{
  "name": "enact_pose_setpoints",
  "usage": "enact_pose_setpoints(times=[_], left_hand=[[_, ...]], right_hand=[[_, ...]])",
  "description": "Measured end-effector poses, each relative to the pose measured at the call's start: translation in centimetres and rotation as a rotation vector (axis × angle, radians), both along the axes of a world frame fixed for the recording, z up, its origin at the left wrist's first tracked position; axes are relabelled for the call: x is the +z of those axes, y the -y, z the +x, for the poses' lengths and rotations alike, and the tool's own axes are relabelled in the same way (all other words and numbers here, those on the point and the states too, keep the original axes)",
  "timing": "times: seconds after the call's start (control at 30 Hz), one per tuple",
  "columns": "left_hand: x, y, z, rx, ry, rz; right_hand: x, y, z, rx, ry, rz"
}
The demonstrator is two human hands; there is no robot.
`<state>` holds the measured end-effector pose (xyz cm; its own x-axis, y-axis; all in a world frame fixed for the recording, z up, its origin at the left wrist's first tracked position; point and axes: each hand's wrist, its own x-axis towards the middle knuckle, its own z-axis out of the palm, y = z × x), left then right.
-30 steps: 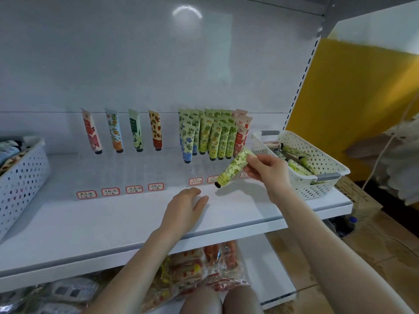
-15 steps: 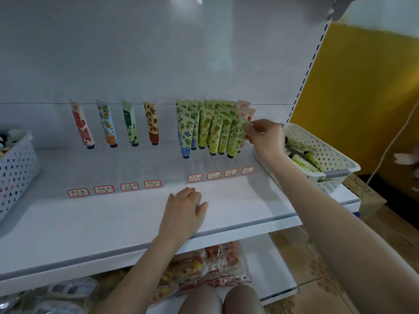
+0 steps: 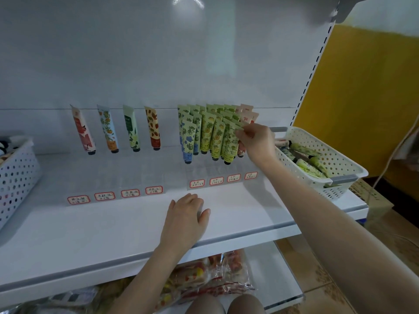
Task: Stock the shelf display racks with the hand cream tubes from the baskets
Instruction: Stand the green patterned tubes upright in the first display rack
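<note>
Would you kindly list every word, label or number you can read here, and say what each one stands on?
Nothing here can be read with certainty.
Left tags, red-framed, on the front of the left rack: handwritten, too blurred to read.
Right tags, red-framed, on the front of the right rack: handwritten, too blurred to read.
Hand cream tubes: print too small to read.
Cardboard box: marks blurred.

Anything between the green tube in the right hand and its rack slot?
Nothing visible. The right hand pinches the green tube by its top edge; it stands cap-down at the front of its row, pink tubes beside it.
</note>
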<state>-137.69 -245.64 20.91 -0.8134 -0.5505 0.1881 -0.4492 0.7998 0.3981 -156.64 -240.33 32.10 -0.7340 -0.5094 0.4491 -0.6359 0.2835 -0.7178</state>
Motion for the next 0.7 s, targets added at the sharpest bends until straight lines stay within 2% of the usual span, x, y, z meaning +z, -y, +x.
enact_pose_setpoints(times=[0.3, 0.7], left_hand=[[-0.25, 0.12, -0.11, -0.006, -0.022, -0.002], [-0.43, 0.12, -0.14, 0.002, -0.04, -0.016]], right_hand=[[-0.13, 0.14, 0.15, 0.002, -0.097, 0.035], [-0.04, 0.37, 0.06, 0.028, -0.102, 0.132]])
